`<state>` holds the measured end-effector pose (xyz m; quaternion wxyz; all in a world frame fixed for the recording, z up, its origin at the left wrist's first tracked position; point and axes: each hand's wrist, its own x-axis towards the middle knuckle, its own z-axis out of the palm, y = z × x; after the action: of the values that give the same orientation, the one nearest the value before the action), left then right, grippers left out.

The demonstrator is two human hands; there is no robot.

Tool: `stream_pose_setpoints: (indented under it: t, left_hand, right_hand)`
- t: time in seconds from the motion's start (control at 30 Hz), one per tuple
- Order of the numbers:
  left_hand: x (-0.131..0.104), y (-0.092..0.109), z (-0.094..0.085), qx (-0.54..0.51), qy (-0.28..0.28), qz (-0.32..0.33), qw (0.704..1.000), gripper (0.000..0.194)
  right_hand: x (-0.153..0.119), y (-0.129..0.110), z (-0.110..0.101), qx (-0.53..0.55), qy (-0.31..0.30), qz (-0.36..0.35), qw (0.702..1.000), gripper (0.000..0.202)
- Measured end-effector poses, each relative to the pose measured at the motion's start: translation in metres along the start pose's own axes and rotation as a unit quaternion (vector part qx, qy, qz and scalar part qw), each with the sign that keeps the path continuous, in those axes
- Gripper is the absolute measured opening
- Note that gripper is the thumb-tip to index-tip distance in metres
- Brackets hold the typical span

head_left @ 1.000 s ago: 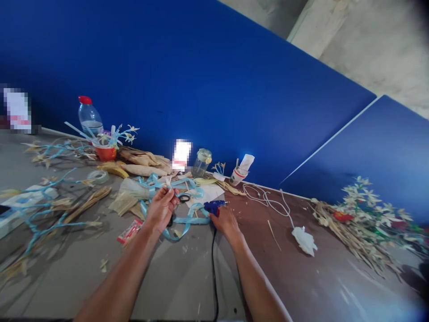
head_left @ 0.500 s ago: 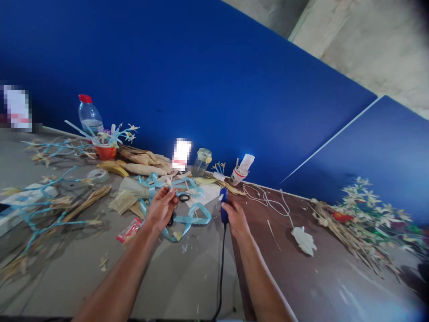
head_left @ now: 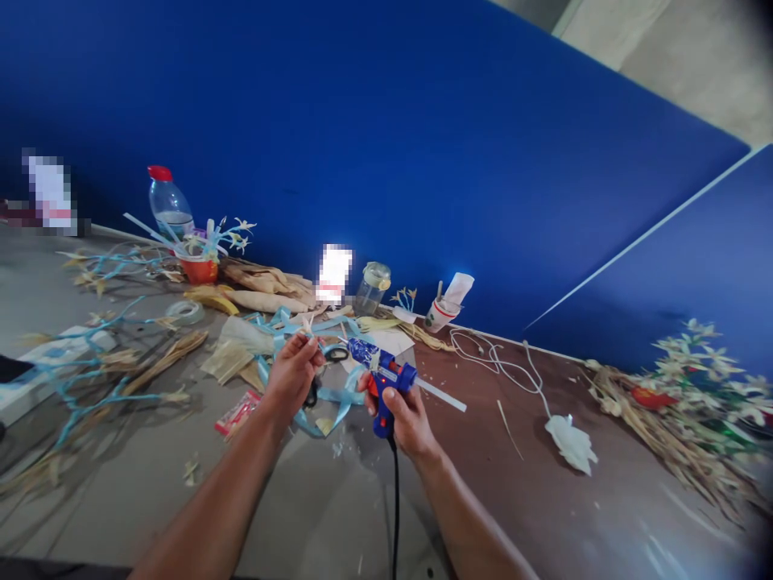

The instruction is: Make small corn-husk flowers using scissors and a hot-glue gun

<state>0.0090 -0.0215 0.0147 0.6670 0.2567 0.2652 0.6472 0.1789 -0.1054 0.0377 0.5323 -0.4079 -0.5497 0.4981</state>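
My right hand (head_left: pixel 411 419) is closed round the handle of a blue hot glue gun (head_left: pixel 378 362), with a white glue stick (head_left: pixel 444 395) sticking out of its back end. The gun's nozzle points left, toward my other hand. My left hand (head_left: pixel 295 372) pinches a small pale flower (head_left: pixel 307 325) that shows just above the fingertips; its lower part is hidden. Beneath and around both hands lies light blue ribbon (head_left: pixel 338 409) in loose loops. Black-handled scissors (head_left: pixel 336 354) rest close to my left fingertips, partly covered.
Blue-wrapped stems with pale flowers (head_left: pixel 84 403) spread across the left. Further back stand a red cup (head_left: pixel 199 270), a clear bottle (head_left: pixel 170 201), a glass jar (head_left: pixel 369 294) and a paper cup (head_left: pixel 440 316). A white cable (head_left: pixel 495 361) and a dried bouquet (head_left: pixel 670 427) lie right.
The glue gun has turned from upright to lying sideways, nozzle now toward my left hand. My left hand stays nearly in place, still pinching the flower. The view has shifted slightly.
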Motion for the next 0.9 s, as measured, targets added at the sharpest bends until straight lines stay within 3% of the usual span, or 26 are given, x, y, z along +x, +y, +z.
stream_pose_setpoints:
  t: [0.3,0.6,0.9]
  left_hand:
    - [-0.002,0.0,0.002,0.03,0.003,0.0,1.0,0.025]
    - [-0.007,0.003,0.007,0.034,-0.016,-0.013,0.999,0.024]
    - [-0.009,0.004,0.011,0.034,-0.024,-0.02,0.999,0.022]
  right_hand:
    - [-0.009,0.016,-0.002,-0.08,-0.029,0.007,0.996,0.051]
    - [-0.009,0.031,-0.004,-0.093,-0.019,-0.001,0.995,0.048]
    - [-0.008,0.026,-0.003,-0.137,-0.012,-0.013,0.99,0.046]
